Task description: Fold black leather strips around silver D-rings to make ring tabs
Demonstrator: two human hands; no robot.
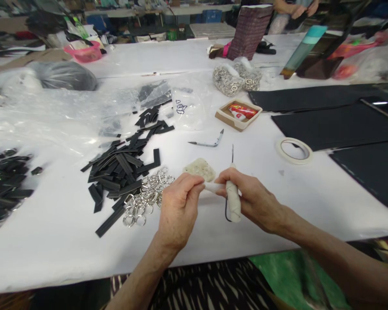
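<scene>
While right hand [250,198] clasps the awl [233,206] (blade outward), left hand [177,211] pinches its wrapping [213,187].

Just left of the box [226,122] lies a bent tool [210,143]; farther left, black strips [123,165] and rings [147,196]; to its right, a tape roll [292,160] and black sheets [336,127].
</scene>
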